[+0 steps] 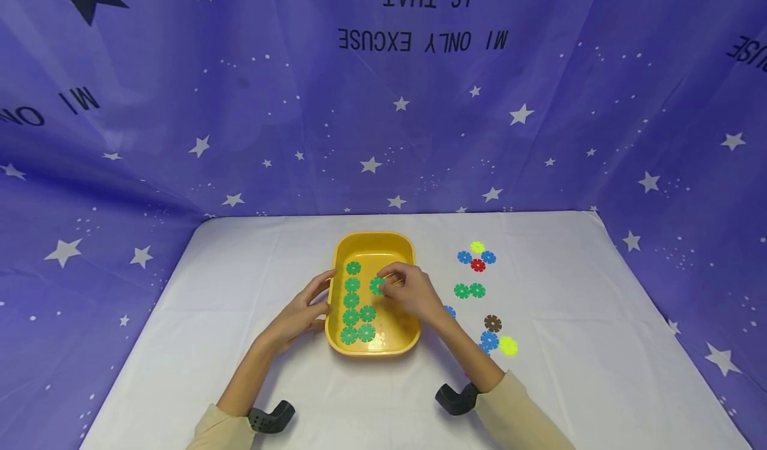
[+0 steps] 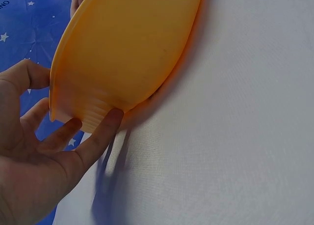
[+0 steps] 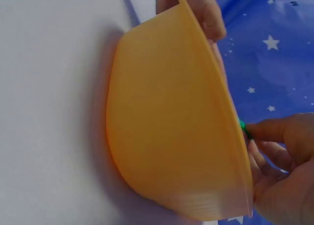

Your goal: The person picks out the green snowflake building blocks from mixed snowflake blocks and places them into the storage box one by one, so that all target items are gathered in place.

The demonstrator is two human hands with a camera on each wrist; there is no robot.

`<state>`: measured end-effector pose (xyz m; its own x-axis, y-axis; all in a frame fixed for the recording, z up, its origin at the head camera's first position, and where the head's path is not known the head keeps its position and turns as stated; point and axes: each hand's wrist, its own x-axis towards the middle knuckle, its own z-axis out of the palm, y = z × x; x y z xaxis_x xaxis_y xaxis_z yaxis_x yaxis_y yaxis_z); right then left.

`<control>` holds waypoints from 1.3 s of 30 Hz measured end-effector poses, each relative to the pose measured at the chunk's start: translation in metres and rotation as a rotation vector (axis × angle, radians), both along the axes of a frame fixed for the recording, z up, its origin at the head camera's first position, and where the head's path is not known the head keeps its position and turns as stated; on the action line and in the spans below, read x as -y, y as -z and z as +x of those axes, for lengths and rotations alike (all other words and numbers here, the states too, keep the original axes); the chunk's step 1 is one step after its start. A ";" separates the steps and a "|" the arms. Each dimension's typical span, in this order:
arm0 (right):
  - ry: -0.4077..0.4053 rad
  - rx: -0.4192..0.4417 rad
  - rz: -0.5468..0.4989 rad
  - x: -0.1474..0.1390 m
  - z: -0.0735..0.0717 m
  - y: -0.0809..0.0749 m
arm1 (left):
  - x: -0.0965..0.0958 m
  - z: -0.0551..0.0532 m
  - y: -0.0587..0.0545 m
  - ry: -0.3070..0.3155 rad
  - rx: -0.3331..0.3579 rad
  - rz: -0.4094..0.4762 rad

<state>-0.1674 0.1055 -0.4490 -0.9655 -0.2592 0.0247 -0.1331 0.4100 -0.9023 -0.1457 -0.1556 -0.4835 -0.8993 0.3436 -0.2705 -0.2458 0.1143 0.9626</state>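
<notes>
A yellow plastic tub (image 1: 392,333) stands on the white table, with several green notched plastic discs (image 1: 351,299) laid flat inside along its left side. My right hand (image 1: 413,291) is over the tub's interior and pinches one green notched disc (image 1: 377,285) between thumb and fingers. In the right wrist view, only a bit of that green disc (image 3: 245,129) shows past the tub's rim. My left hand (image 1: 299,313) touches the tub's left side from outside. Its spread fingertips (image 2: 115,115) rest against the outer wall in the left wrist view.
Right of the tub lie two green discs (image 1: 469,291), a cluster with a red disc (image 1: 477,265) among blue and yellow ones, and a nearer group with a brown disc (image 1: 493,323). My right forearm partly covers some blue discs. A purple starry cloth (image 1: 371,130) hangs behind.
</notes>
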 end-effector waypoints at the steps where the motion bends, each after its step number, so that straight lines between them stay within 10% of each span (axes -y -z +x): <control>1: 0.000 0.004 0.013 0.002 -0.002 0.001 | 0.000 0.000 0.000 -0.001 0.001 -0.002; 20: -0.041 0.037 0.276 0.030 -0.018 0.014 | 0.000 0.000 0.001 -0.008 -0.001 -0.004; 39: -0.053 0.067 0.289 0.035 -0.018 0.026 | -0.001 0.000 0.000 -0.014 0.005 -0.011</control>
